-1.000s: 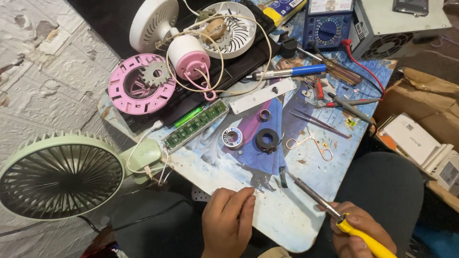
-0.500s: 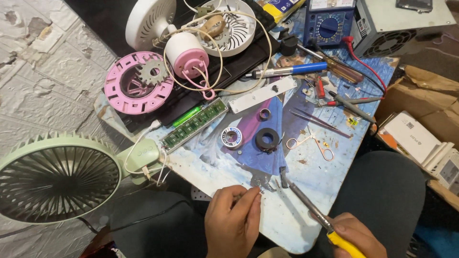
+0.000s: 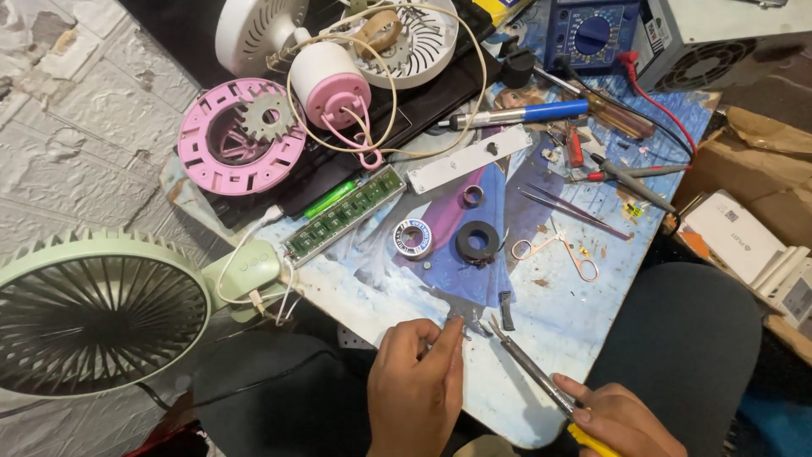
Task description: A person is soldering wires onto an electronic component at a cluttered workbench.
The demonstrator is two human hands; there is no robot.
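We see a small dark metal part (image 3: 468, 323) lying near the front edge of the table (image 3: 397, 292), with the left hand (image 3: 416, 391) pinching it between thumb and forefinger, the other fingers curled in. Just beside it, the tip of a screwdriver (image 3: 531, 372) points at the part; the right hand (image 3: 624, 421) is closed around its yellow handle at the front right corner. A short black piece (image 3: 506, 310) lies just behind the tip. Farther back toward the middle of the table sit a black ring (image 3: 478, 243), a blue-labelled solder spool (image 3: 414, 238), and copper-coloured scissors (image 3: 558, 248). A green circuit strip (image 3: 344, 215) runs toward the left edge, where a pale green fan (image 3: 97, 313) hangs off the table. A pink fan housing (image 3: 241, 135) and a blue multimeter (image 3: 592, 34) lie along the back.
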